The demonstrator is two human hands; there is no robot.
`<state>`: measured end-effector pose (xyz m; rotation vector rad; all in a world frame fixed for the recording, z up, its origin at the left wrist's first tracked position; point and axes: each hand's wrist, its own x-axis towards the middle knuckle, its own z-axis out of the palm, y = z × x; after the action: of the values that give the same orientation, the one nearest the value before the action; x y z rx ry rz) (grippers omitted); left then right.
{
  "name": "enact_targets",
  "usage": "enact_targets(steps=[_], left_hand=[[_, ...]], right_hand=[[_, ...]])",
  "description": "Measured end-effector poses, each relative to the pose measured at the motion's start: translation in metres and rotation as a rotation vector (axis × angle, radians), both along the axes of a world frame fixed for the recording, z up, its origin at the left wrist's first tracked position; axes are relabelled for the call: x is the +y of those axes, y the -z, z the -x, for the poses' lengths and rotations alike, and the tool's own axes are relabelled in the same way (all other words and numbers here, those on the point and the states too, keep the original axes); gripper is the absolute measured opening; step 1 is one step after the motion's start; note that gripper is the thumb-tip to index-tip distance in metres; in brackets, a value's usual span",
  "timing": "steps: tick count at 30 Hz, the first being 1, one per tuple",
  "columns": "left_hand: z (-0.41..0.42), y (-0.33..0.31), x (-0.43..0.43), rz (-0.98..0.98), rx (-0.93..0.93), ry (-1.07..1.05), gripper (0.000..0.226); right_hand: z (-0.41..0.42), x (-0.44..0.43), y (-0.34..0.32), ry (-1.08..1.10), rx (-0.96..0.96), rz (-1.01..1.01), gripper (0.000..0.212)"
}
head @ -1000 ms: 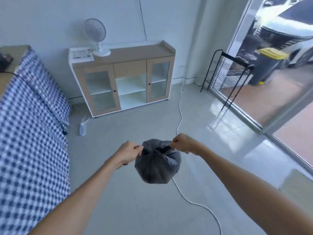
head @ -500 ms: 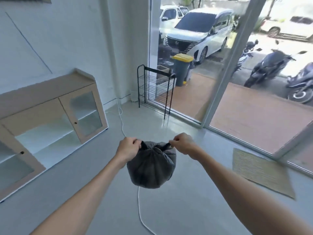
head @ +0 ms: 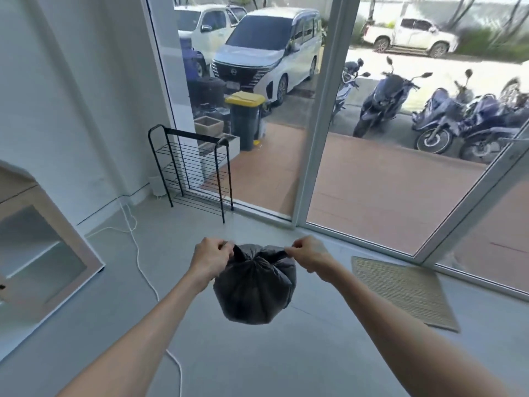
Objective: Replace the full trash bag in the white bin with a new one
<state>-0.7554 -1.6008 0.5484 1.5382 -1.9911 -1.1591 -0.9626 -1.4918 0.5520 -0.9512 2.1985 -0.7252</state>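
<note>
a: where are the hands right now?

b: both arms reach forward and slightly down from the bottom corners, bare forearms converging toward the middle. the left hand [head: 211,260] and the right hand [head: 309,257] sit at about the same height, apart from each other, with the trash bag [head: 254,287] between them.

a: and what are the fingers doing?

b: on each hand the fingers [head: 292,251] are curled shut, pinched on a twisted ear of black plastic at the bag's top. the left fist shows its back to the camera, knuckles turned inward; the right one is angled with the thumb side up, wrist bent a little. the two ears run outward from a gathered centre.

a: so where is the bag itself?

b: it hangs in the air below the two fists, off the floor [head: 257,356], round and full, creases fanning down from the bunched neck. it touches nothing but the hands.

a: anything around it?

b: a white cable [head: 143,277] snakes over the floor to the left and passes under the left forearm. a woven mat [head: 400,293] lies to the right by the glass door [head: 372,167]. a black wire rack [head: 197,167] stands against the glass farther back, and a cabinet [head: 37,253] with glass fronts is at the left edge.
</note>
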Motion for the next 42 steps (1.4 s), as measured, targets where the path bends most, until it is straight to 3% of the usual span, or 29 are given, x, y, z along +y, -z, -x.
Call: enact_targets(steps=[11, 26, 30, 37, 42], left_hand=[[0.2, 0.014, -0.113, -0.062, 0.052, 0.038, 0.035], [0.389, 0.084, -0.339, -0.142, -0.067, 0.251, 0.036], [0.411, 0.098, -0.365, -0.13, -0.059, 0.212, 0.04], [0.499, 0.147, -0.41, -0.188, -0.069, 0.228, 0.052], [0.543, 0.207, -0.431, -0.282, -0.088, 0.15, 0.044]], right_hand=[[0.178, -0.095, 0.022, 0.204, -0.083, 0.072, 0.021], [0.35, -0.281, 0.077, 0.372, -0.091, -0.039, 0.035], [0.367, -0.306, 0.087, 0.395, -0.132, -0.055, 0.037], [0.452, -0.359, 0.156, 0.447, -0.191, -0.103, 0.044], [0.492, -0.389, 0.222, 0.429, -0.265, -0.156, 0.032]])
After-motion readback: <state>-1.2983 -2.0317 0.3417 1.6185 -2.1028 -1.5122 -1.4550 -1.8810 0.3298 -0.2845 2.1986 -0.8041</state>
